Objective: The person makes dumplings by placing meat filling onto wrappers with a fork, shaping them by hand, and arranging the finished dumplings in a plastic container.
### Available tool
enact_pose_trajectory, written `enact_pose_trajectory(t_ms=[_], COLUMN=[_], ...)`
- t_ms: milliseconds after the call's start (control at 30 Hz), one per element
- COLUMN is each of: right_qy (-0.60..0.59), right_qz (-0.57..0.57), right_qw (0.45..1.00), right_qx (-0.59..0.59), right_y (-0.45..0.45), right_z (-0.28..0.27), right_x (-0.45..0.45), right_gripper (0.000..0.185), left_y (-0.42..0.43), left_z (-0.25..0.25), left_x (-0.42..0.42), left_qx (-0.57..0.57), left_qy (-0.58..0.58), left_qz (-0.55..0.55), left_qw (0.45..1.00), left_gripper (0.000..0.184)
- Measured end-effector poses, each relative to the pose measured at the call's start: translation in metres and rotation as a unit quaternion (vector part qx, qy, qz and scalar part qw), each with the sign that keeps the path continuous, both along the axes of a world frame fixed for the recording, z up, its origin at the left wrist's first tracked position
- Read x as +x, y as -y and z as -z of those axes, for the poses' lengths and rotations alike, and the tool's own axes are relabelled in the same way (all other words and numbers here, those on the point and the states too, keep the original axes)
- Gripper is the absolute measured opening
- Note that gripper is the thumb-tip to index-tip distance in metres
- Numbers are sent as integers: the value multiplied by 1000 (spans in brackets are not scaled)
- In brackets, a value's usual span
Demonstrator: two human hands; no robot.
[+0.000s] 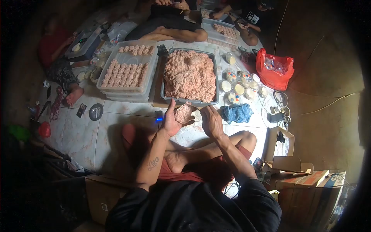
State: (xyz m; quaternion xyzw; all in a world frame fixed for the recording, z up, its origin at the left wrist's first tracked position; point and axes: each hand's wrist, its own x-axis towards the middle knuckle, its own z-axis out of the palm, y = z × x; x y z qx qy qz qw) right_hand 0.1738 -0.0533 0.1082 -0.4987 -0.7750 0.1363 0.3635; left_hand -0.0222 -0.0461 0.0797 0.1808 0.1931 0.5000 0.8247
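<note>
A flat piece of pink minced filling (183, 113) rests in my left hand (172, 120), whose thumb points up and whose fingers curl beneath it. To its right, my right hand (212, 121) is closed, with its fingers pressed together near the piece; a thin stick-like thing seems to show at the fingertips, too small to make out. Just beyond both hands stands a grey tub (216, 89) heaped with pink mince (189, 75). Left of the tub, a clear plastic box (101, 83) holds rows of shaped pink pieces (124, 73).
Round wrapper packs (239, 89) and a blue cloth (237, 113) lie right of the tub, near a red plastic bag (274, 71). A black roll (96, 112) lies left. Other people sit around the far side and left. Cardboard boxes (305, 189) stand at right.
</note>
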Motion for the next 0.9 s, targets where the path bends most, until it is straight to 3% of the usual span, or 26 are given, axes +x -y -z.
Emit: enact_pose_trajectory(t_ms=[100,167,233,300,367,433,467,500,667,900], right_qy=[14,-11,-40,-55,5,155,174,177,-22,2], right_qz=[24,55,69,113,134,125,133,127,89,38], right_qw=[999,997,995,992,990,980,973,976,995,999], right_qx=[17,53,53,32,41,-11,-70,-17,27,4], right_y=[-10,-26,-55,-86,-105,-110,-109,-99,-42,1], right_z=[-4,-8,-7,5,32,46,33,23,-23,-8], right_x=[6,11,22,32,49,60,57,56,28,10], right_gripper=[10,7,7,8,9,13,15,13,6,6], left_y=[-11,-11,-19,-28,-31,-30,-29,-27,-20,-19], left_z=[22,3,0,-6,-3,-2,-3,1,5,-5], left_x=[-6,-6,0,5,9,11,11,6,1,12], left_qx=[43,81,61,70,60,76,54,69,22,15], left_qy=[-86,-67,-62,33,49,87,95,99,103,104], left_qz=[42,99,87,90,88,60,36,31,-36,-62], left_qw=[994,990,992,993,993,992,993,992,994,993], left_gripper=[88,90,93,94,95,93,90,91,96,90])
